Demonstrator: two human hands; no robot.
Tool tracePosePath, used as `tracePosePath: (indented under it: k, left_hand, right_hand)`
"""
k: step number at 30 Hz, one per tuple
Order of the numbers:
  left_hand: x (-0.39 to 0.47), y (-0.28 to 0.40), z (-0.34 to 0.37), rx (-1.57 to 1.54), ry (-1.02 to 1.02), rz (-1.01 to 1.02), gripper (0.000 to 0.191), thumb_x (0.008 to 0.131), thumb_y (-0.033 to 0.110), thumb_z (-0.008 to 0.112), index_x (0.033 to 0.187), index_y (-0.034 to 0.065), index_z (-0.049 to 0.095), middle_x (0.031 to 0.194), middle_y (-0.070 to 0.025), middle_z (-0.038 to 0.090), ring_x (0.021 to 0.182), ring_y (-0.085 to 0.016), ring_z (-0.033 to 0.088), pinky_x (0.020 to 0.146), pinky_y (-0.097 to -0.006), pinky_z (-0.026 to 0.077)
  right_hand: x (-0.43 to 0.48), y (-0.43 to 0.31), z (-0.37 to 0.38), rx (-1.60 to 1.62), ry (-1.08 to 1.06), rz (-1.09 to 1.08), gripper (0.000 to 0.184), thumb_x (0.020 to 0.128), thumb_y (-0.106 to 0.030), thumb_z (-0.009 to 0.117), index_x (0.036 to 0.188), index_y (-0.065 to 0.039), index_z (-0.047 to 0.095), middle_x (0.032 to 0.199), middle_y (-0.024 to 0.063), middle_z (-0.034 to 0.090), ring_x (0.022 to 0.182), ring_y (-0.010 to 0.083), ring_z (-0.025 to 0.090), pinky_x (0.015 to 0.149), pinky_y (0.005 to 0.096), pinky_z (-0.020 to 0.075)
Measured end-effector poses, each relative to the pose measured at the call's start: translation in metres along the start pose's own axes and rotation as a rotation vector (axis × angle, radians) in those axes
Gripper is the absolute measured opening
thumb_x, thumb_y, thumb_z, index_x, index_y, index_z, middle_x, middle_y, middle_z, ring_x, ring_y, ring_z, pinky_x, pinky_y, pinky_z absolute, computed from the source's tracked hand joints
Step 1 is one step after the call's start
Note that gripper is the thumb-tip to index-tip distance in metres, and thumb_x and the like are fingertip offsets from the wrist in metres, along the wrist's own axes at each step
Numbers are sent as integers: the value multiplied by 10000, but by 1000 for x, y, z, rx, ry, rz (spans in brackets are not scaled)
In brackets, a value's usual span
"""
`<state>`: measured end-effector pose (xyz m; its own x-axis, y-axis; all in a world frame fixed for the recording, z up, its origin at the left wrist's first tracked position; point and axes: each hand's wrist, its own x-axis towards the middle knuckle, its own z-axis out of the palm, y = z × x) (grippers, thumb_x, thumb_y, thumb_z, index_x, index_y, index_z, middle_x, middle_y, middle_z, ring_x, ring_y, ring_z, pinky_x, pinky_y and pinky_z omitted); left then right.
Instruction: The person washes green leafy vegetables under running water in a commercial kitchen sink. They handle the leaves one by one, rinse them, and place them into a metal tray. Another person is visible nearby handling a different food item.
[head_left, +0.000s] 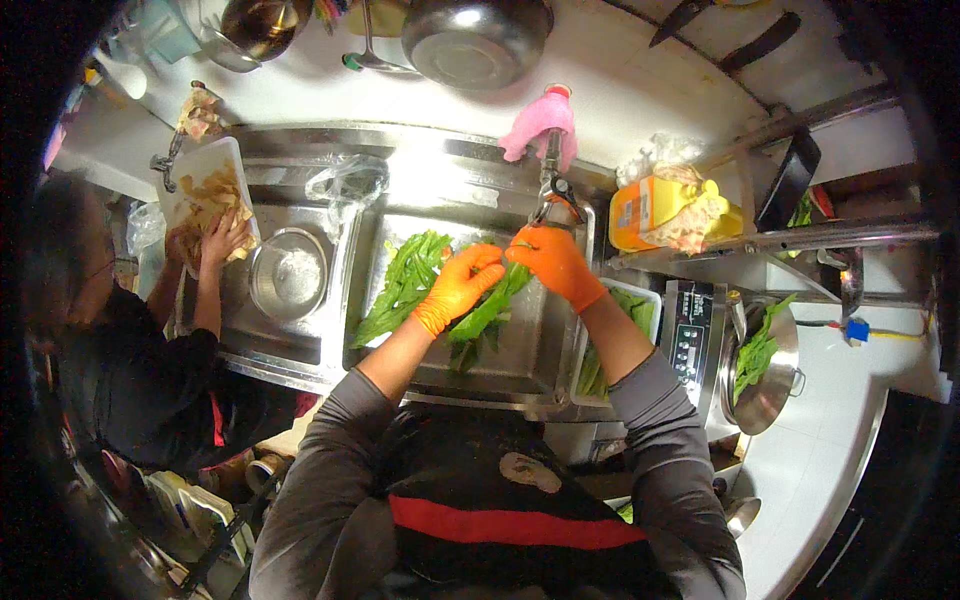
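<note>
Both my hands wear orange gloves and are over a stainless steel sink (517, 367), just below its tap (553, 184). Green leafy stalks hang beneath my right hand (551, 262), whose fingers are closed on their upper end. Close beside it on the left is my left hand (461, 286), fingers bent near the same leaves (491, 311); whether it grips them cannot be told. More leafy greens (409, 281) lie in the left part of the sink. A white tray (657, 311) with greens stands at the sink's right side, partly behind my right forearm.
At the left, a co-worker's hands (223, 238) handle pale brown food in a white tray (244, 180). A metal bowl (289, 274) sits in the neighbouring sink. Right are a yellow-orange jug (634, 214), a control panel (688, 330) and a steel pan (776, 375) holding greens.
</note>
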<state>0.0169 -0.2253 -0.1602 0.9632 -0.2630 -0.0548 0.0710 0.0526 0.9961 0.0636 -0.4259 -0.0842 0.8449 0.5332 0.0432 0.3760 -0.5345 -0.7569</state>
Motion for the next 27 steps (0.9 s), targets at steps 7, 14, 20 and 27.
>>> tracePosePath:
  k: [7,14,20,27]
  left_hand:
    - [18,13,0,352,-107,-110,222,903,176,677,1022,-11,691,796,-93,671,713,-136,586,699,-309,496]
    - [30,17,-16,273,-62,-155,226,885,158,676,1068,28,703,814,-108,690,723,-167,629,715,-307,505]
    - [35,17,-15,217,76,-28,127,838,23,697,965,19,684,787,-35,632,715,-98,559,668,-277,477]
    - [51,12,-28,54,-78,21,126,838,-38,690,920,20,614,796,32,545,746,-71,504,676,-254,465]
  right_hand:
    - [14,24,1,-262,102,-328,192,797,-116,629,967,-64,701,925,98,688,881,299,658,792,368,485]
    - [27,11,-10,311,-14,171,252,813,-148,690,1051,-65,670,832,67,668,811,185,644,741,321,492]
    - [42,33,-6,454,-222,257,220,803,-118,719,996,-27,662,829,57,669,700,161,643,605,305,513]
    - [35,36,-9,658,-236,652,338,840,-176,758,1076,18,614,854,103,680,656,221,706,520,295,531]
